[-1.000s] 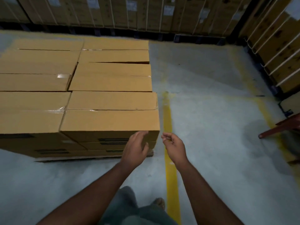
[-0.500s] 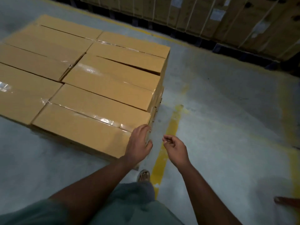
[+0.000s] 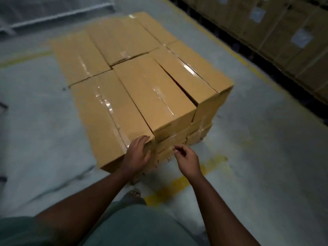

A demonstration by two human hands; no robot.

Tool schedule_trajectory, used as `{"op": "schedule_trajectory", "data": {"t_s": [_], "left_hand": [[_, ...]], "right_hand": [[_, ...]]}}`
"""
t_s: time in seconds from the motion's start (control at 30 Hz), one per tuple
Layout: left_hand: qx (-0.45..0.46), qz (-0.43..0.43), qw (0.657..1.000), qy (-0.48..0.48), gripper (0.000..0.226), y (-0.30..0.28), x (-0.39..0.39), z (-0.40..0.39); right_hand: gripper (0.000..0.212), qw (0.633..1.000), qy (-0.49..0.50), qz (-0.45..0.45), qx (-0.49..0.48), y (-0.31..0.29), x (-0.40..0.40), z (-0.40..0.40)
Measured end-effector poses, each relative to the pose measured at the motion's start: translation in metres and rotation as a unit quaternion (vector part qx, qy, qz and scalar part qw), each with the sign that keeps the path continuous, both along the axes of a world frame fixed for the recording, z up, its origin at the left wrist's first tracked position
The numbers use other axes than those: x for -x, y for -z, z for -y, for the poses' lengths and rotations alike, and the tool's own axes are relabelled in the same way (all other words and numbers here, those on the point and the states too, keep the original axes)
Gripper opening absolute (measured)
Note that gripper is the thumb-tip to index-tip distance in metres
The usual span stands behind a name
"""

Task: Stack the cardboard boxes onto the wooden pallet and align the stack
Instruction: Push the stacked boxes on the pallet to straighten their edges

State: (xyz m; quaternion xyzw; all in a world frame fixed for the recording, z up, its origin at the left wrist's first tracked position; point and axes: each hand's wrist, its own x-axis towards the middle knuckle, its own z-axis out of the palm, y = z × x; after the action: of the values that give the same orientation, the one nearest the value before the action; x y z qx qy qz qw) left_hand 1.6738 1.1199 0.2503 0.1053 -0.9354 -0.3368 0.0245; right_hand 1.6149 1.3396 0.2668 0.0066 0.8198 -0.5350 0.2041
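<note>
Stack of cardboard boxes (image 3: 142,82) sits low on the grey concrete floor (image 3: 257,166), several layers high, top layer w/ clear tape strips running along the lids. Wooden pallet underneath is barely visible, hidden by boxes and hands, so can't say much abt it. Top boxes lie side by side lengthwise; a dark gap shows between the two boxes on the right side of the top layer, the rest butt together closely. Left hand (image 3: 137,155) is at the near corner of the stack, palm flat vs the end face of the near top box (image 3: 110,125), fingers fairly straight and reaching up to its top edge, touching it. Right hand (image 3: 186,159) hovers just beside the stack's near end, not touching cardboard as far as can be seen; its grip is loosely curled, thumb and forefinger tips close together, holding nothing visible. Both forearms bare, coming in from bottom of view; grey-green clothing fills the bottom edge, and a foot (image 3: 134,194) shows on the floor betw the arms. Worn yellow line (image 3: 177,185) is painted on the floor under the right arm. More strapped cartons (image 3: 284,32) w/ white labels are stacked along the top right. Frame is motion-blurred.
</note>
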Motion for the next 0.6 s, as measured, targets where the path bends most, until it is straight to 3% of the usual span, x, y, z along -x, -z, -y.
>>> {"op": "schedule_trajectory", "data": {"t_s": [0.2, 0.43, 0.6], "left_hand": [[0.000, 0.015, 0.989, -0.145, 0.061, -0.016, -0.066, -0.100], [0.013, 0.010, 0.973, -0.231, 0.060, -0.019, -0.080, -0.150], [0.004, 0.032, 0.965, -0.261, 0.061, 0.012, -0.071, -0.176]], "right_hand": [[0.023, 0.983, -0.175, -0.046, -0.019, -0.010, 0.022, -0.097], [0.028, 0.947, -0.315, -0.054, -0.044, -0.028, 0.025, -0.092], [0.030, 0.948, -0.315, -0.037, -0.017, 0.005, 0.025, -0.088]]}}
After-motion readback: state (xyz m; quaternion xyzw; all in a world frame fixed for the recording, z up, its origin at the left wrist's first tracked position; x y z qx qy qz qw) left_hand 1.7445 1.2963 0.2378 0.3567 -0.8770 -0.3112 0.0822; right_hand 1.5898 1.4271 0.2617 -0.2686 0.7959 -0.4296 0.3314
